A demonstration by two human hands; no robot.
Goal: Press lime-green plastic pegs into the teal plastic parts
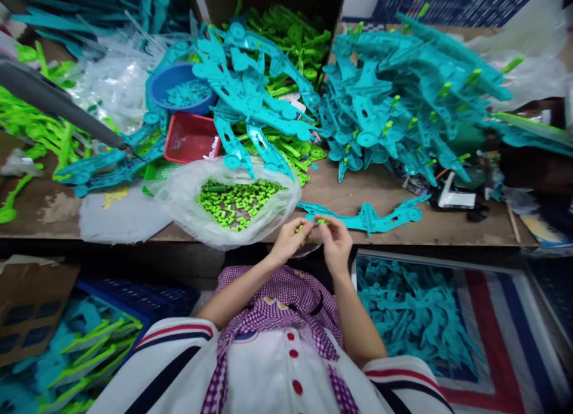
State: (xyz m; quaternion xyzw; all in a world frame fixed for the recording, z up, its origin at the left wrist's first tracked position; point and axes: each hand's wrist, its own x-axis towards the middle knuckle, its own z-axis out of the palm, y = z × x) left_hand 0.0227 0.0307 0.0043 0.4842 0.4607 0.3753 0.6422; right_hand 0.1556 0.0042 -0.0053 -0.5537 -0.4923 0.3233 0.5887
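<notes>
perhaps small green pieces (322, 221), pinched by left hand (289, 239) and right hand (336, 242), could drop if either grip loosens.

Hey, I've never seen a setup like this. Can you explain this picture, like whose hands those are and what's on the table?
There's no machine handling things here. A camera worn on a person's head looks forward and down at their bare left hand and right hand. Each holds something small and green, its exact shape hard to see.

On the table, an open plastic bag holds many small green pieces. Behind it are a red tray and a blue bowl. One long turquoise part lies near the right hand, with a turquoise pile beyond.
</notes>
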